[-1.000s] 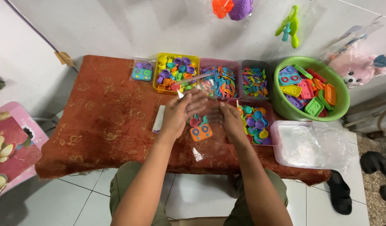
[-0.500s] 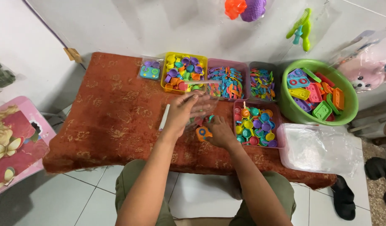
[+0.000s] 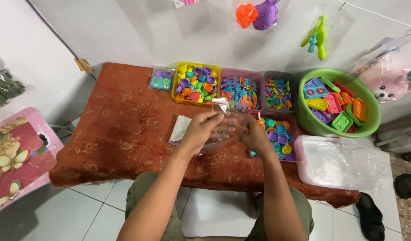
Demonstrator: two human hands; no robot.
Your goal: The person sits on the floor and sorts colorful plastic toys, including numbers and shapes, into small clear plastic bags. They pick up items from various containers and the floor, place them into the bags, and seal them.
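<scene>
Both my hands hold a small clear plastic bag (image 3: 225, 127) with colourful toy pieces inside, just above the low table's red patterned cloth (image 3: 120, 129). My left hand (image 3: 201, 131) grips the bag's left side, fingers curled over it. My right hand (image 3: 255, 135) grips its right side. The bag's top edge sticks up between the hands. Behind the hands stand a yellow tray (image 3: 195, 83) of round toy pieces and pink trays (image 3: 241, 91) of small coloured parts.
A green bowl (image 3: 337, 102) of toy blocks stands at the right, with a pile of clear bags (image 3: 339, 163) in front of it. A white card (image 3: 181, 127) lies by my left hand. A pink stool (image 3: 16, 156) stands at the left. Toys in bags hang on the wall.
My hands have drawn closer together around the bag and shifted slightly toward me. The camera view has shifted a little.
</scene>
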